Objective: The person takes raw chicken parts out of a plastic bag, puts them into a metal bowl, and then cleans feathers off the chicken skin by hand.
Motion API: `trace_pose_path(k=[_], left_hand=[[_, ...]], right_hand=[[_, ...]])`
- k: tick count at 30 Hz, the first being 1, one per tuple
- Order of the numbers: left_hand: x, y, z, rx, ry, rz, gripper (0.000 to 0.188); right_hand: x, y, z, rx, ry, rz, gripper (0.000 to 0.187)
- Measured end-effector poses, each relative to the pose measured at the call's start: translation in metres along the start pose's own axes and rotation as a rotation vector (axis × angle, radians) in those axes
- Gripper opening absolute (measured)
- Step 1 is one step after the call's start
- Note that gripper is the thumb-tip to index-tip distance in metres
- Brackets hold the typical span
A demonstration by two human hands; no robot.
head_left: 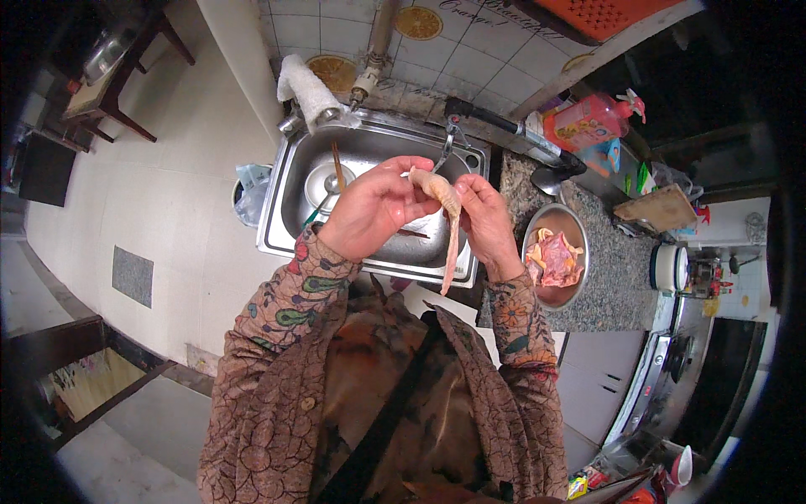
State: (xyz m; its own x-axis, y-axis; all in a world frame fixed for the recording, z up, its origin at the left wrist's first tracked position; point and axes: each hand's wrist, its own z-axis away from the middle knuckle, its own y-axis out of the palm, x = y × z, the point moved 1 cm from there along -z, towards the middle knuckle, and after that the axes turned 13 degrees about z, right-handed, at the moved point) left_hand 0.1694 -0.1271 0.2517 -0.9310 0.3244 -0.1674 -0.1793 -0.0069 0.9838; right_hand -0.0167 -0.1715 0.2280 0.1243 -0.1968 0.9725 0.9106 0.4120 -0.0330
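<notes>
Over the steel sink (pixel 270 227), both hands hold a long, pale piece of raw poultry (pixel 438 190) that looks like a neck. My left hand (pixel 374 210) pinches its upper end from the left. From the other side, my right hand (pixel 489 225) grips it between thumb and fingers. A thin strip of it hangs down toward the sink's near edge. Right of the sink, a round metal bowl (pixel 583 284) holds more raw poultry (pixel 556 259), pinkish with yellow fat. Inside the sink lie a white bowl (pixel 316 186), a ladle (pixel 332 183) and wooden chopsticks (pixel 337 158).
The faucet (pixel 453 134) rises behind my hands, and a white towel (pixel 304 91) hangs at the back left. On the granite counter (pixel 617 244) are a dark spoon (pixel 547 180), a pink pump bottle (pixel 588 119), a cutting board (pixel 656 208) and a white pot (pixel 670 267).
</notes>
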Motion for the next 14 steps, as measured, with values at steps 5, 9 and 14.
trace_pose_path(k=[5, 9, 14], left_hand=[[0.004, -0.001, 0.006, 0.011, 0.057, -0.23, 0.03], [0.008, -0.001, 0.007, -0.066, 0.086, -0.297, 0.028], [0.008, 0.0, 0.009, -0.112, 0.106, -0.34, 0.027]], right_hand=[[0.008, 0.008, 0.005, 0.048, 0.07, -0.013, 0.012], [0.01, 0.01, 0.006, 0.056, 0.082, 0.075, 0.013], [0.016, 0.009, 0.008, -0.049, -0.175, 0.377, 0.015]])
